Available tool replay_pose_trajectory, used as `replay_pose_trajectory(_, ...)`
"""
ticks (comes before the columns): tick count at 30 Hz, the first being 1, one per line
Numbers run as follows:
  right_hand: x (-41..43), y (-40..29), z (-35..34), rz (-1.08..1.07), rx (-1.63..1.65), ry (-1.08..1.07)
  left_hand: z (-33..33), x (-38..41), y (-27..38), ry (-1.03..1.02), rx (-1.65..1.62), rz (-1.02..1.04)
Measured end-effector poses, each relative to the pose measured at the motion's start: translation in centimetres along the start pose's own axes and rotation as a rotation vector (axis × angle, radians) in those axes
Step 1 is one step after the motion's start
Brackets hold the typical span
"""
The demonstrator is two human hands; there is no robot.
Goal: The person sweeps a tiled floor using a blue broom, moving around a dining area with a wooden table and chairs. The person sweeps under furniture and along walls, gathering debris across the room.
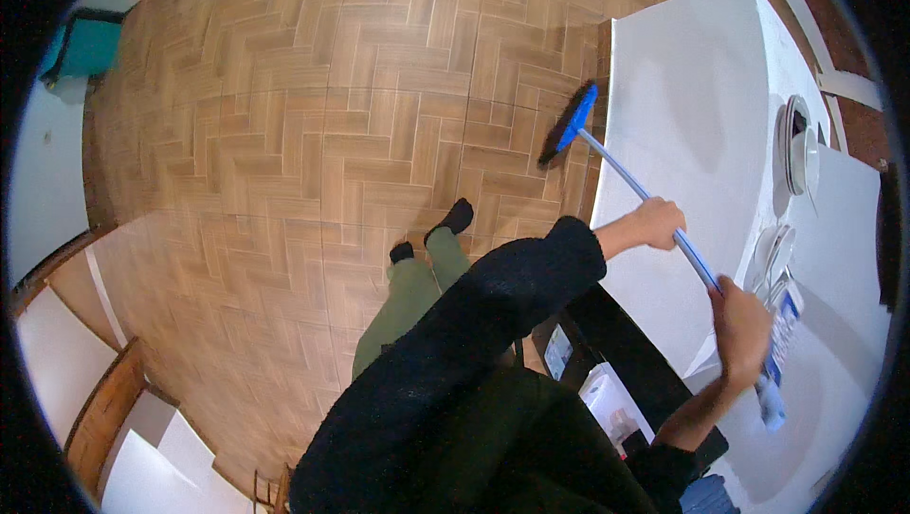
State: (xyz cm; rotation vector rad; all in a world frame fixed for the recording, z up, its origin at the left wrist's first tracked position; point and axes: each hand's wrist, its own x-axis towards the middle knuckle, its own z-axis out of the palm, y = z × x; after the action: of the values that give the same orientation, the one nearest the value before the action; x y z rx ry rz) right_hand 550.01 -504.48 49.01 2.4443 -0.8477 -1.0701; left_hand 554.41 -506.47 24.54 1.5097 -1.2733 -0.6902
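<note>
A broom with a blue head (578, 118) and dark bristles (558, 133) rests low over the wood-look tiled floor (398, 116), close beside the base of a white half-wall. Its pale blue handle (618, 168) slants up towards me on the right. My left hand (652, 222), the arm reaching across my body in a black sleeve, is wrapped around the middle of the handle. Higher up, my right hand (743, 332) grips it too, slightly blurred. A printed wrapper (785, 322) bearing writing shows beyond the right hand.
White plates (790, 144) and other white dishes (771, 254) sit on the ledge of the white half-wall (675, 108). Beside me stands a dark table (633, 332) holding a white box (615, 400). My dark-socked feet (451, 219) are on the floor. A teal object (89, 48) lies far left.
</note>
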Motion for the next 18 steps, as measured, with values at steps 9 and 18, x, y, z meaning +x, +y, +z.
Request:
replay_pose_trajectory(9, 5.9, -10.1, -3.9, -0.446, 0.064, 0.098, -12.6, -11.2, -7.3, 0.180, 0.026, -0.276)
replay_pose_trajectory(18, 14.1, -28.0, 2.0, -0.819, 0.740, -0.111, -23.4, -26.4, -19.7, 0.066, 0.600, -0.715)
